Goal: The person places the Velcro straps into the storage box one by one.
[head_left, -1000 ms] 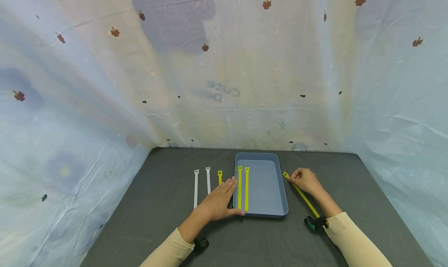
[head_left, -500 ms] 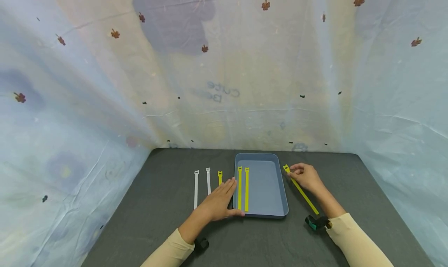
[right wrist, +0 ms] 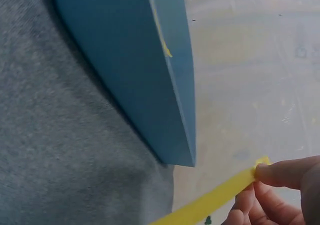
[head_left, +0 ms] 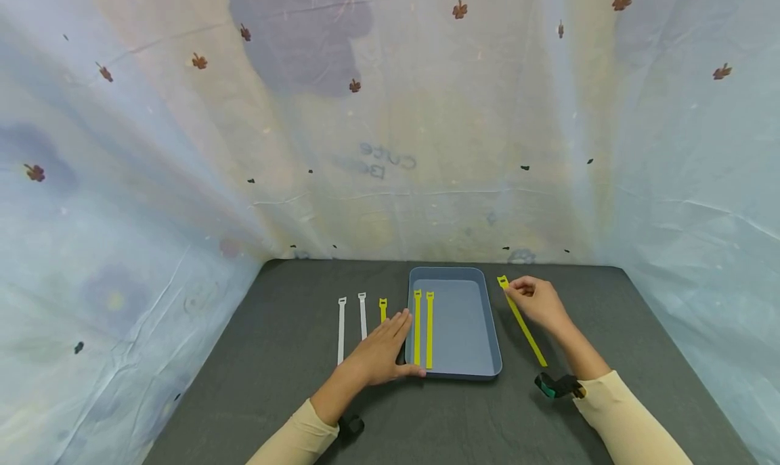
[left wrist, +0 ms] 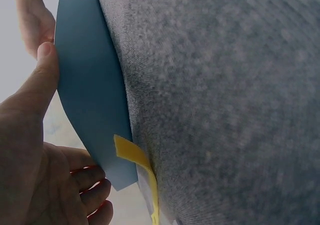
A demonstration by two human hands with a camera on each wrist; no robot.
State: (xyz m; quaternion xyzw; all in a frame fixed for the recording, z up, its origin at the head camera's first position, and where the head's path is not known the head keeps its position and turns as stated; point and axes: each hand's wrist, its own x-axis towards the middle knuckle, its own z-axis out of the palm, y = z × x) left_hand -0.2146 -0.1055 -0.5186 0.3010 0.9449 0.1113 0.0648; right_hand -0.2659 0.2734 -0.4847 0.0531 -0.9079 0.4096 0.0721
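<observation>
My right hand [head_left: 539, 304] pinches a long yellow hook-and-loop strap [head_left: 523, 323] beside the shallow blue plastic tray [head_left: 469, 336]; my left hand [head_left: 380, 351] rests open, flat against the tray's left side.

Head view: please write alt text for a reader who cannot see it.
A person's right hand pinches the head end of a yellow strap beside a blue tray on a dark grey table. The left hand rests flat against the tray's left edge. Two yellow straps lie inside the tray; two white straps and another yellow one lie to its left.
</observation>
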